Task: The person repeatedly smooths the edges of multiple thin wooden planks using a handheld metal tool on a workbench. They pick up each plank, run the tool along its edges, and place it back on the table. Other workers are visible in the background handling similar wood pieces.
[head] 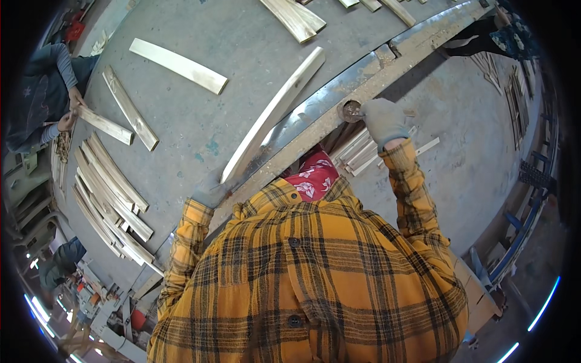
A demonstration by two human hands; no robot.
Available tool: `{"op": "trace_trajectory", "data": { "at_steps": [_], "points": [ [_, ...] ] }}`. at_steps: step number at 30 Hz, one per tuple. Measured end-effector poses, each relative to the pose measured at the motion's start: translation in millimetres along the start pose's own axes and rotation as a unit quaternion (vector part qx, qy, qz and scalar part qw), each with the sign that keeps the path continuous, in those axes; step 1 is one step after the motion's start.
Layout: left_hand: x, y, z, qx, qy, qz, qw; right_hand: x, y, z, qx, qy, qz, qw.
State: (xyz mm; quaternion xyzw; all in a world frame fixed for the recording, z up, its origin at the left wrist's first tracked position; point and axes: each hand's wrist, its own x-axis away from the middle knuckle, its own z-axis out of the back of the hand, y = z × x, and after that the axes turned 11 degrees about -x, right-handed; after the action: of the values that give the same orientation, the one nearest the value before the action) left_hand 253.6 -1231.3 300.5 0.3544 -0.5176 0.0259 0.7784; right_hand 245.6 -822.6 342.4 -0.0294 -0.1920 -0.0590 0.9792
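My left hand (pixel 212 188), in a grey glove, grips the near end of a pale wooden slat (pixel 272 113). The slat slants up and away over the tabletop, close to its metal edge strip (pixel 313 109). My right hand (pixel 385 120), also gloved, is at the table's wooden edge beside a round brown object (pixel 352 111); its fingers touch or hold the rim of that object, and what it is cannot be told. Another slat (pixel 178 66) lies flat on the grey table (pixel 195 122), beyond my left hand.
Curved slats (pixel 113 199) lie piled at the table's left. A co-worker's hands (pixel 72 109) hold a slat at the far left. More slats (pixel 295 18) are at the far side. Slats (pixel 358 149) also lie below the edge, and another person (pixel 508 36) is at upper right.
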Motion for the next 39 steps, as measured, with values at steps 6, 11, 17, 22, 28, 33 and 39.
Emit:
{"op": "trace_trajectory", "data": {
  "at_steps": [6,11,17,22,28,33,39],
  "points": [
    [-0.6,-20.0,1.0,0.029,0.021,-0.080,0.996,-7.1,-6.2,9.2,0.014,-0.033,0.013,0.999],
    [17.2,1.7,-0.5,-0.136,0.170,-0.113,0.969,5.7,-0.3,19.8,-0.005,0.045,0.038,0.998],
    [25.9,9.3,2.6,-0.188,0.198,-0.137,0.952,31.1,-10.9,-7.8,0.013,0.094,-0.009,0.995],
    [40.2,23.0,8.1,-0.232,0.205,-0.110,0.945,50.9,-11.6,-7.4,-0.027,0.083,-0.023,0.996],
    [50.5,31.9,12.2,-0.241,0.226,-0.134,0.934,6.9,-63.7,-3.6,-0.408,0.266,0.070,0.871],
    [53.7,35.7,14.8,-0.263,0.236,-0.167,0.921,-35.0,-90.1,-35.6,-0.256,0.245,0.063,0.933],
    [59.7,46.5,15.3,-0.263,0.224,-0.127,0.930,-31.8,-102.1,-35.7,-0.195,0.206,0.042,0.958]
  ]
}}
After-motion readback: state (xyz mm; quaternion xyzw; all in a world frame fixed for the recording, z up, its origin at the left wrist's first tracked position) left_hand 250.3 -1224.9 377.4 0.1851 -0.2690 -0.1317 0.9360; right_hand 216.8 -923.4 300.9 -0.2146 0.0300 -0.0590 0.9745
